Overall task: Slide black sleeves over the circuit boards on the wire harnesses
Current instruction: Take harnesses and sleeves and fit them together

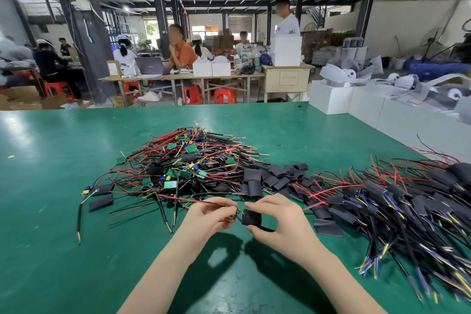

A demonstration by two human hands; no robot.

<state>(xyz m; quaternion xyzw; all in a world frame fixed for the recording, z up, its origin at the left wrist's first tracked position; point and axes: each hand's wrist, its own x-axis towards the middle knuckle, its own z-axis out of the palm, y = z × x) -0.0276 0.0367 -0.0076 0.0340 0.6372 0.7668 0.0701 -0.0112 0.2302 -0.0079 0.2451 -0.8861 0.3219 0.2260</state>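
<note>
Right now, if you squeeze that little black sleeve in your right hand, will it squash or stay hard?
The short black tube sleeve would probably squash: loose ones in the pile of black sleeves lie flattened. It looks light, since the right hand holds it with fingertips alone. Its flat shape likely won't roll.

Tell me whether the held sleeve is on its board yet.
Not yet: the sleeve in the right hand sits beside the board, still exposed.

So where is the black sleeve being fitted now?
In the head view, bottom centre: the right hand pinches the black sleeve, beside the left hand.
</note>
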